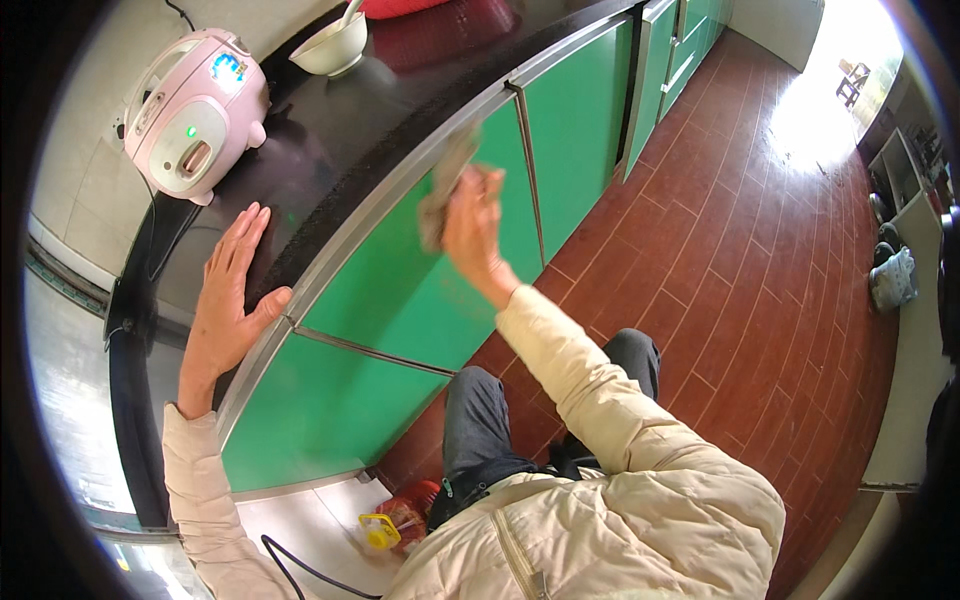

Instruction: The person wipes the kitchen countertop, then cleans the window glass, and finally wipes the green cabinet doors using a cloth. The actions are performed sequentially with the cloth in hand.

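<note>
My right hand (474,232) presses a greyish-brown cloth (441,199) against a green cabinet door (390,277), close to its upper edge. Hand and cloth are blurred, and the palm side is partly hidden. Flat on the black countertop (322,142) rests my left hand (229,292), fingers extended and holding nothing. Its thumb reaches the counter's front edge. Just beyond its fingertips stands a pink rice cooker (196,120) with a green light lit on its front.
A white bowl (330,46) with a utensil in it sits beside a red basin (405,6). Below on the floor is a bottle with a yellow cap (381,534). A black cable (307,571) loops near my body. At the far right, a plastic bag (892,277) lies by shelving.
</note>
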Demonstrator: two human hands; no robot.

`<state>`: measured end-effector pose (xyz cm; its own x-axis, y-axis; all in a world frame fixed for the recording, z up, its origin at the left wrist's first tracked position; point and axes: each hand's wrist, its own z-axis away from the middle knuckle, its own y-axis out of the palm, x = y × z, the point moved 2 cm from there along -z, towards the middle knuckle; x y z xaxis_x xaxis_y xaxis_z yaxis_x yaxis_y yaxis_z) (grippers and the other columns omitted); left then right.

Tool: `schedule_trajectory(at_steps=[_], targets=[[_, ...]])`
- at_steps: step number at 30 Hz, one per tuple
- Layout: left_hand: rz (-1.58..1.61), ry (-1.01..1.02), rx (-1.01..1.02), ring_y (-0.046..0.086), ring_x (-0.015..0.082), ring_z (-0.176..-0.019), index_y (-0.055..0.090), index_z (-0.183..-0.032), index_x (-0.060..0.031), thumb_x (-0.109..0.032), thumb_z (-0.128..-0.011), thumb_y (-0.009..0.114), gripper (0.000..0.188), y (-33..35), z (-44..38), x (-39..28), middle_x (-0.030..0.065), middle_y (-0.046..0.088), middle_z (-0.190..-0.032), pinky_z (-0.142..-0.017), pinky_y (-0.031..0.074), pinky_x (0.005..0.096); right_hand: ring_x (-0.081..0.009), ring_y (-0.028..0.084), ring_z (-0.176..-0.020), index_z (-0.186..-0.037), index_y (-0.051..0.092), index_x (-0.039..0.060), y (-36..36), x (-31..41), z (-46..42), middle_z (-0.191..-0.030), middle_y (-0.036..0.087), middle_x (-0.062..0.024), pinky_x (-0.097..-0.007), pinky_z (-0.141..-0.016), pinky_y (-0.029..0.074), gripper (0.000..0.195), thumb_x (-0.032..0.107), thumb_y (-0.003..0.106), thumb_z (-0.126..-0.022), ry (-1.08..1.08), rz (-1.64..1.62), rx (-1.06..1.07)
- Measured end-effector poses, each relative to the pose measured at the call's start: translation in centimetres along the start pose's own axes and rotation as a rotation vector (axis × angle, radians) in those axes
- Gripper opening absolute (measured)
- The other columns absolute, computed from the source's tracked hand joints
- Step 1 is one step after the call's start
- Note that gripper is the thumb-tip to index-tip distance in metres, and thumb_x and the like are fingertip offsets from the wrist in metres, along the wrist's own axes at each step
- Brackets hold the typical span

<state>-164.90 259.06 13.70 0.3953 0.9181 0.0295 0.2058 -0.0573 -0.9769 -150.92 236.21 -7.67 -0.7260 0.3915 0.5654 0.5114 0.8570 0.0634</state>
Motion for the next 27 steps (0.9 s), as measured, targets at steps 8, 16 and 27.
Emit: schedule_trajectory(at_steps=[8,16,27], targets=[[-0.010,0.000,-0.027,0.033,0.0330,-0.144,0.038,-0.151,-0.0082,-0.051,-0.094,0.056,0.074,0.3,0.2,0.7,0.0155,0.036,-0.156,-0.117,0.023,0.0449,-0.0322,0.047,-0.095,-0.097,0.053,-0.0070,1.2,-3.0,-1.0,-0.105,0.043,-0.0194,-0.0402,-0.082,0.043,0.009,-0.008,0.052,-0.088,0.191,-0.003,-0.147],[-0.016,0.001,-0.038,0.033,0.0336,-0.144,0.038,-0.151,-0.0082,-0.052,-0.094,0.056,0.074,0.3,0.2,0.5,0.0167,0.037,-0.156,-0.117,0.024,0.0454,-0.0373,0.049,-0.094,-0.095,0.057,-0.0071,-1.2,1.3,-0.7,-0.101,0.045,-0.0226,-0.0454,-0.082,0.045,0.016,-0.012,0.049,-0.081,-0.108,0.025,0.032],[-0.040,0.016,-0.068,0.034,0.0353,-0.143,0.038,-0.151,-0.0079,-0.054,-0.093,0.057,0.076,0.8,0.6,1.3,0.0175,0.036,-0.156,-0.116,0.025,0.0468,-0.0365,0.051,-0.097,-0.086,0.063,-0.0079,-2.3,2.8,-8.6,-0.103,0.048,-0.0188,-0.0464,-0.082,0.046,0.025,0.015,0.063,-0.077,-0.101,0.372,0.237]])
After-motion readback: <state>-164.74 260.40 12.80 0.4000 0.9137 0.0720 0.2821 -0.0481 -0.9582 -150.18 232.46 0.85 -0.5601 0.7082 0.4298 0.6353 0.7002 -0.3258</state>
